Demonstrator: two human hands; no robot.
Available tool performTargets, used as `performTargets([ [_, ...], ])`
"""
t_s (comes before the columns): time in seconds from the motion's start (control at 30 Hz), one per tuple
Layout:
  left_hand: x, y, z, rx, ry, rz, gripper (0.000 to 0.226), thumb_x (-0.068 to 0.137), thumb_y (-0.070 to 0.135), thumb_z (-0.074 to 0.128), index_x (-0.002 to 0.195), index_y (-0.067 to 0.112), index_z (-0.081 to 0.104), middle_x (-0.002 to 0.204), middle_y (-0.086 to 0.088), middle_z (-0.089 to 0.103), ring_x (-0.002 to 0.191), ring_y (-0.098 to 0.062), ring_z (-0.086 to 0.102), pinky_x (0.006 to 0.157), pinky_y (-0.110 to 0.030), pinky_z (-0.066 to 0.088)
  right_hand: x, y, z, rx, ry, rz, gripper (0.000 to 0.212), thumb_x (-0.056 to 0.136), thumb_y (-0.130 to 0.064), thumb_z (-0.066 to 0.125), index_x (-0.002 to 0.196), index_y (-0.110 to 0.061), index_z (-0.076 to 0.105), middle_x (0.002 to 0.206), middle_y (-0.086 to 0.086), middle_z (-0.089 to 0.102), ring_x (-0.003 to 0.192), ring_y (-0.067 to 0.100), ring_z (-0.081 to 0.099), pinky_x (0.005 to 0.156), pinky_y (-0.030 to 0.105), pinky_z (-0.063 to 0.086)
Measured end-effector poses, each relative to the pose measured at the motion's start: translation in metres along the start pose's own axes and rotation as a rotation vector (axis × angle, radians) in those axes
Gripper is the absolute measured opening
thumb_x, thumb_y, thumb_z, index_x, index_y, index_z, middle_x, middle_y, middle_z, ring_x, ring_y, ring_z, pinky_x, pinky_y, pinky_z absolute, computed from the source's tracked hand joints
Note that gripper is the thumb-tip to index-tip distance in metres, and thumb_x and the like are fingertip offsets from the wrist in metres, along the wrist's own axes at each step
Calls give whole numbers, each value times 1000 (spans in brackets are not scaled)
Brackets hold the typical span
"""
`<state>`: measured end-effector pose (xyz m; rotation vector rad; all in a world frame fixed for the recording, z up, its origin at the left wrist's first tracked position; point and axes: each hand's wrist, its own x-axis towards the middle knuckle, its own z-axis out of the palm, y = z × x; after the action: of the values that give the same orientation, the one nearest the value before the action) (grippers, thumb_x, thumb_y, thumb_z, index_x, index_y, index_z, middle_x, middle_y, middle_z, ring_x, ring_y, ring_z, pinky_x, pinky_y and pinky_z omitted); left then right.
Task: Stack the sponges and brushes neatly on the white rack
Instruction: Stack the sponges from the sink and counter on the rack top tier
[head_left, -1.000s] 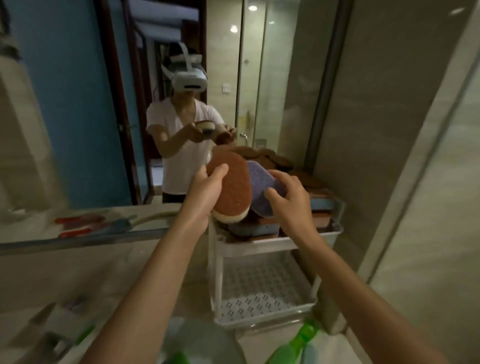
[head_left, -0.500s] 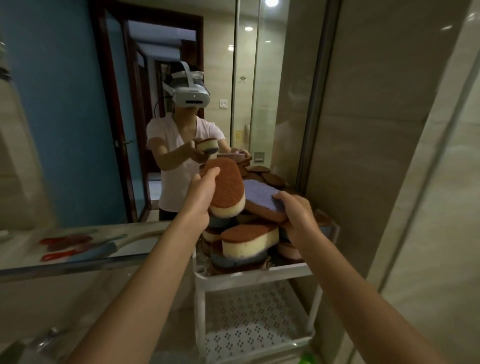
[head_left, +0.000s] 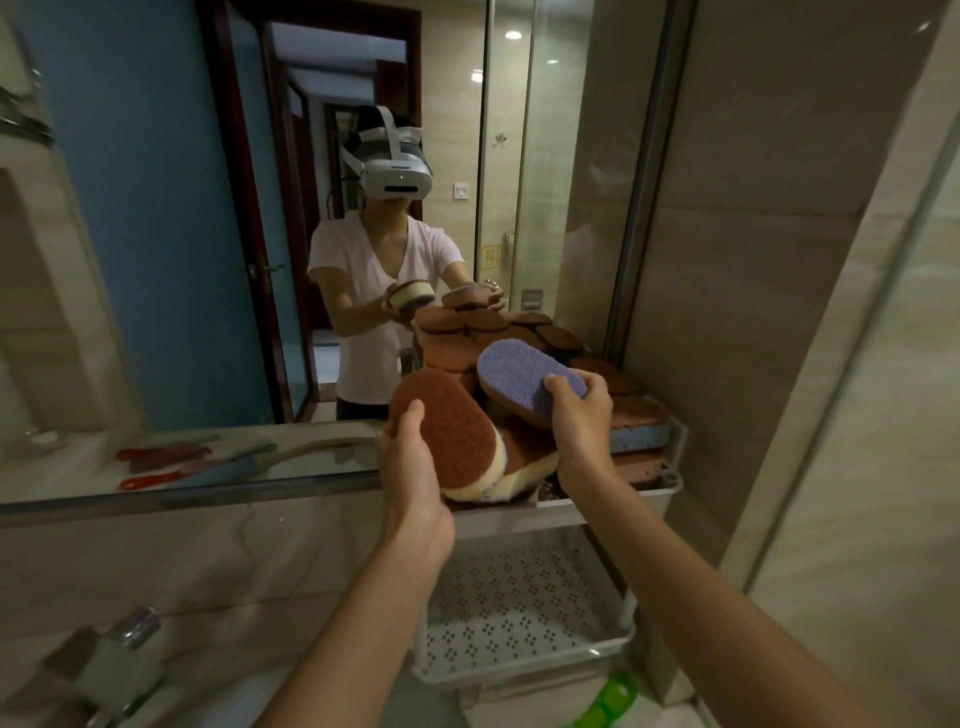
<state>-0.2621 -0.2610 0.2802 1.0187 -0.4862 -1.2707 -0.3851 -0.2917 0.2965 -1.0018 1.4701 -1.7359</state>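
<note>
Left hand (head_left: 415, 467) is wrapped around a brown-topped sponge (head_left: 447, 431), held tilted at the white rack (head_left: 519, 512) top tier's front-left corner (cream foam showing underneath). Further right, a purple-topped sponge (head_left: 519, 376) is pinched at its edge by the right hand (head_left: 582, 421), above the piled sponges (head_left: 524, 457).

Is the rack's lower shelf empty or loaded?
Empty: the lower shelf shows only its bare perforated floor, while sponges crowd the top shelf.
</note>
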Motion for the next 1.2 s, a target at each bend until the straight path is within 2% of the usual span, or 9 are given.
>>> performTargets([
  [0.13, -10, 0, 7, -84, 23, 46, 22, 93, 38, 48, 113, 30, 45, 114, 0, 51, 108, -24, 52, 100, -46, 42, -9, -3, 1, 78, 40, 22, 23, 93, -19, 51, 115, -12, 47, 97, -1, 49, 87, 12, 50, 73, 27, 42],
  [0.2, -9, 8, 12, -104, -2, 73, 24, 93, 38, 47, 116, 30, 45, 113, 0, 51, 106, -22, 51, 100, -45, 42, -10, -9, 2, 125, 32, 27, 19, 93, -19, 50, 112, -15, 46, 100, -1, 48, 97, 15, 50, 80, 30, 42],
  [0.3, 2, 23, 19, -89, -38, 109, 34, 93, 40, 46, 124, 27, 45, 117, -2, 51, 108, -22, 51, 99, -43, 42, -10, -18, 8, 166, 28, -4, 17, 93, -17, 50, 109, -17, 44, 105, 0, 47, 98, 14, 49, 79, 29, 40],
  [0.43, 25, 26, 20, -40, -34, 114, 31, 93, 39, 46, 120, 25, 47, 119, -4, 53, 111, -24, 52, 97, -40, 42, -11, -13, 17, 177, 22, 17, 15, 94, -15, 49, 106, -19, 41, 107, 0, 45, 98, 14, 48, 81, 29, 42],
  [0.63, 36, 14, 10, 33, -35, 111, 40, 95, 36, 44, 131, 20, 40, 116, -3, 48, 110, -22, 48, 96, -39, 39, -11, -4, 18, 130, 29, 9, 25, 95, -16, 49, 118, -12, 42, 105, 1, 45, 93, 13, 48, 78, 27, 41],
  [0.8, 38, 26, 8, 26, -31, 160, 41, 94, 36, 45, 131, 19, 40, 115, -1, 49, 104, -19, 48, 89, -36, 40, -11, -8, 17, 125, 7, -52, 25, 93, -14, 50, 117, -13, 42, 104, -2, 45, 94, 11, 49, 79, 27, 44],
  [0.97, 35, 52, 24, 21, -66, 237, 41, 94, 37, 44, 130, 19, 38, 115, -1, 49, 107, -20, 49, 95, -40, 41, 1, -23, 8, 150, 45, -149, 33, 91, -11, 54, 120, -12, 40, 97, -5, 47, 85, 6, 51, 70, 19, 46],
  [1.13, 48, 67, 66, 51, -156, 76, 42, 94, 37, 47, 131, 18, 45, 114, -3, 54, 100, -19, 50, 84, -32, 41, 36, -45, -9, 77, 115, -112, 48, 88, -8, 56, 131, -12, 35, 121, 9, 50, 104, 21, 54, 86, 32, 49],
  [1.2, 59, 65, 84, 97, -190, 25, 46, 92, 40, 49, 132, 18, 46, 121, -5, 56, 101, -21, 53, 83, -34, 44, 53, -49, -14, 73, 116, -81, 51, 89, -9, 56, 135, -11, 34, 127, 11, 49, 113, 25, 53, 89, 30, 45],
])
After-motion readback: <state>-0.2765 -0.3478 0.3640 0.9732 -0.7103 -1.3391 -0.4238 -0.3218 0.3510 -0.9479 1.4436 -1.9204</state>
